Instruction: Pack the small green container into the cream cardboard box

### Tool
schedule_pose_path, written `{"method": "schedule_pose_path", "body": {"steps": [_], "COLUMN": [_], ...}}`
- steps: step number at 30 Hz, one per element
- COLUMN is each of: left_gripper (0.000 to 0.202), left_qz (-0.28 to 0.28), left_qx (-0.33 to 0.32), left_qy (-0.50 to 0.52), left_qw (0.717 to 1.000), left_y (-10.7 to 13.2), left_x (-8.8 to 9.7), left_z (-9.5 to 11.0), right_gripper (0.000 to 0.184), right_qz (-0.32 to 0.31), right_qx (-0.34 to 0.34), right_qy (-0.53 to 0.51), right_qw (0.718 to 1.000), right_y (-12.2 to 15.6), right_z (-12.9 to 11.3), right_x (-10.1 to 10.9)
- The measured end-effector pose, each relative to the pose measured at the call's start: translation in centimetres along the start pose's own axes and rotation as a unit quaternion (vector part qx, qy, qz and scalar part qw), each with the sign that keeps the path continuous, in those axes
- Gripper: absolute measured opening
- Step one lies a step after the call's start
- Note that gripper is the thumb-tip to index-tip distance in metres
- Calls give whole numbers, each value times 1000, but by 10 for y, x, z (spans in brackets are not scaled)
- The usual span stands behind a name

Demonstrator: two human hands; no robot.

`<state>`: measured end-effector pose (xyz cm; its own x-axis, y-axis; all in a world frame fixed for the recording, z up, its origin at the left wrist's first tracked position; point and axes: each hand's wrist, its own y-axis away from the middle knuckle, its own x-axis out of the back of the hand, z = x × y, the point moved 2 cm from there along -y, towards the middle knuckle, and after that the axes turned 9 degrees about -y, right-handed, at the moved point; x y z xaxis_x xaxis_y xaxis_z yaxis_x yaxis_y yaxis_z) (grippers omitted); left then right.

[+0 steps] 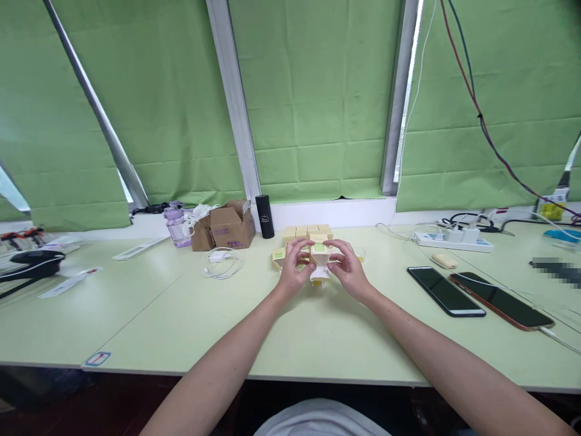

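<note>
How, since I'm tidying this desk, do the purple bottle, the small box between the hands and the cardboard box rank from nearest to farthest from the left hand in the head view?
1. The small box: held between the left hand and right hand.
2. The cardboard box: to the left, farther back.
3. The purple bottle: left of the cardboard box.

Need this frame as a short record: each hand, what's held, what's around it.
left hand: left hand, fingers on the box's left side
right hand: right hand, fingers on its right side
held: pale box with a green patch
behind hands: stacked boxes
table left: brown carton, purple bottle
table right: phones, power strip
</note>
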<state>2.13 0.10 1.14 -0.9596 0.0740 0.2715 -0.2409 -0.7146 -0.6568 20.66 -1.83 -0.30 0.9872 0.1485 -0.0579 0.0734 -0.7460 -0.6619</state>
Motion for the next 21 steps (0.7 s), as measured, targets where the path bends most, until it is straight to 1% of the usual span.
{"method": "schedule_pose_path", "body": {"steps": [6,13,21], "left_gripper": [48,48,40], "left_qz": [13,24,41], "left_qx": [-3,5,1], "left_qy": [25,20,2], "left_qw": [1000,1000,999], "left_y": [-1,-1,-3], "left_x": [-1,-3,-4], "left_z": [-2,-2,-5], "right_gripper": [46,41,38], "right_qz": [-3,1,0], "right_qx": [-8,2,3], "right_qy": [-2,9,2], "right_qw": [1000,1000,1000], "right_y": [0,1,0], "right_z": [2,-2,-2], "right_x": [0,0,-2]}}
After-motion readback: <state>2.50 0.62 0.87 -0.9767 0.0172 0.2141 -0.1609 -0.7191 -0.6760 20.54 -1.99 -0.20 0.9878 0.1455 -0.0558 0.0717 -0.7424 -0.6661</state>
